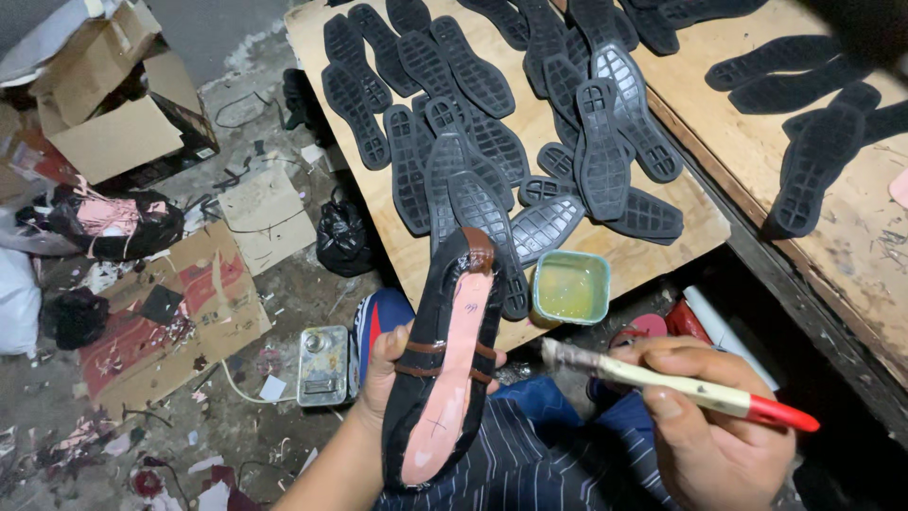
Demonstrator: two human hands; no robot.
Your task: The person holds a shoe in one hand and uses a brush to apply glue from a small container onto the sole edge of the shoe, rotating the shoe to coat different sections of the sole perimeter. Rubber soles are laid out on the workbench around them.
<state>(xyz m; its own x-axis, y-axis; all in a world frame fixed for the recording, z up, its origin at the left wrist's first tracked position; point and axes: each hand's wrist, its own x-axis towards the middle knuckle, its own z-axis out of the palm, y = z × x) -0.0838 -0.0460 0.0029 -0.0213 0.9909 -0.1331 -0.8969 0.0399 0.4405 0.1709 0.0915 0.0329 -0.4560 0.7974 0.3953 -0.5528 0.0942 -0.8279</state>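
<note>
Left hand point(383, 364) grips shoe point(443, 360), sole side up, near centre above lap. Right hand point(705, 416) closed on brush point(662, 383), bristles just right of shoe, not touching. Pink insole shows no wet gloss: coating judged not yet begun. Glue tub point(570, 287) beyond, on board point(662, 251). Many black soles point(473, 123) lie there, unattached.

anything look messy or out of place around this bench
The floor left of the board is littered with torn cardboard, paper scraps and black bags. The soles lie heaped, overlapping at odd angles.
</note>
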